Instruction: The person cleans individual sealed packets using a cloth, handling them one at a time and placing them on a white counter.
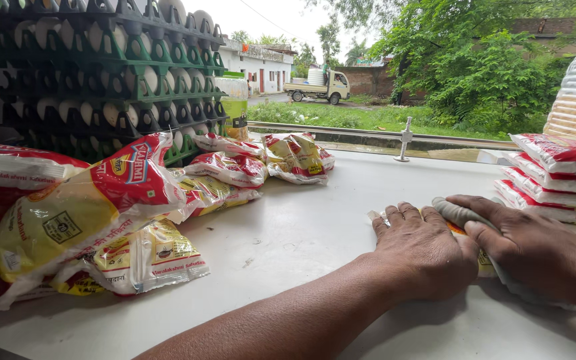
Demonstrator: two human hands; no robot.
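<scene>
My left hand (423, 250) lies flat on a small yellow-and-white food packet (483, 261) on the white counter (288, 233), pressing it down. Beside it, my right hand (535, 250) grips a grey cloth (458, 212) and holds it against the same packet. Most of the packet is hidden under both hands.
Yellow, red and white packets (88, 207) are heaped at the left, with more (295, 157) further back. Green egg trays (101, 73) filled with eggs are stacked behind them. A neat pile of red-and-white packets (555, 177) stands at the right. A window rail (381, 137) edges the counter.
</scene>
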